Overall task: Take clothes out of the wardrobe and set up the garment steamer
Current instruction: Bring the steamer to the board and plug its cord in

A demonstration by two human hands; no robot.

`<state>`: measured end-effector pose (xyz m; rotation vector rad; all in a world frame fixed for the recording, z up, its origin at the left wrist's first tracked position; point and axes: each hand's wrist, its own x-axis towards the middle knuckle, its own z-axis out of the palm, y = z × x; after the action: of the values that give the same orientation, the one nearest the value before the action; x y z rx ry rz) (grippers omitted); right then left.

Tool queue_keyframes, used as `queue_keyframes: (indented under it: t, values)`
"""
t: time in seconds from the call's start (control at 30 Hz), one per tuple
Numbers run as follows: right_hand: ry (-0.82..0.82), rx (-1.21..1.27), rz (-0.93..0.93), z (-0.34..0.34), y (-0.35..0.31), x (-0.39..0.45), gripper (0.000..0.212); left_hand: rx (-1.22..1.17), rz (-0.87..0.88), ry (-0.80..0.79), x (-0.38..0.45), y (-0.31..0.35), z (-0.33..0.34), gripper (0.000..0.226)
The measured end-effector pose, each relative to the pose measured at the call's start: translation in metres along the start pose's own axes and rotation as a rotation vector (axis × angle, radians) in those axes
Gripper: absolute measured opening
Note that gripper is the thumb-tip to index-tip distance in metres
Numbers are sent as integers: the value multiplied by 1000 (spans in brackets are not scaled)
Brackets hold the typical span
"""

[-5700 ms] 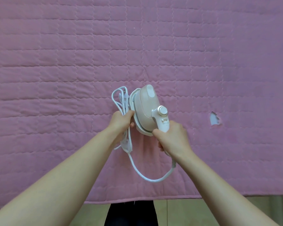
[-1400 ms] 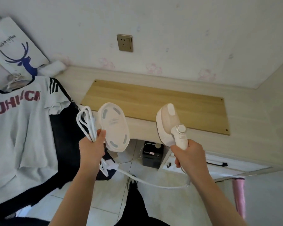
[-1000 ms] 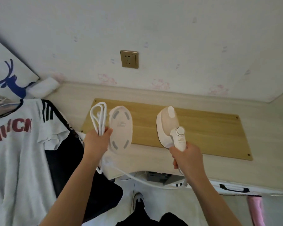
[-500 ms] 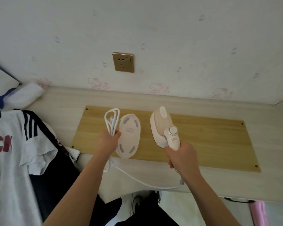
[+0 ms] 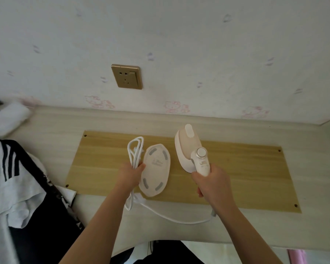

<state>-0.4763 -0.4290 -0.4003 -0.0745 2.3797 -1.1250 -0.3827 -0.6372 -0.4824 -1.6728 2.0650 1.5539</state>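
My right hand (image 5: 211, 182) grips the white handle of the pink and white garment steamer (image 5: 191, 147), held over the desk. My left hand (image 5: 131, 175) holds the looped white cord (image 5: 135, 152) together with the steamer's oval white base plate (image 5: 155, 172), its underside facing me. The cord (image 5: 171, 219) trails from the handle across the desk front. A gold wall socket (image 5: 127, 76) is on the wall above. A white T-shirt (image 5: 6, 197) and black garment (image 5: 44, 221) hang at the left.
A pale wooden desk (image 5: 274, 231) runs along the wall, with a yellow wood panel (image 5: 246, 178) fixed on its top. A white object (image 5: 8, 119) lies blurred at the far left of the desk. A pink cloth edge (image 5: 296, 257) shows at bottom right.
The view turned from the pink quilt to the desk and wall. Both hands moved forward with the steamer, base plate and cord, now over the yellow panel, closer to the socket.
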Motion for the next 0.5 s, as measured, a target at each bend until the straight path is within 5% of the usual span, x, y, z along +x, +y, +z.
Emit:
queue_keyframes:
  t: [0.5]
  values:
    - [-39,-34,-15,-7,7,19,9,-18,-81,76,6,-4,27,24]
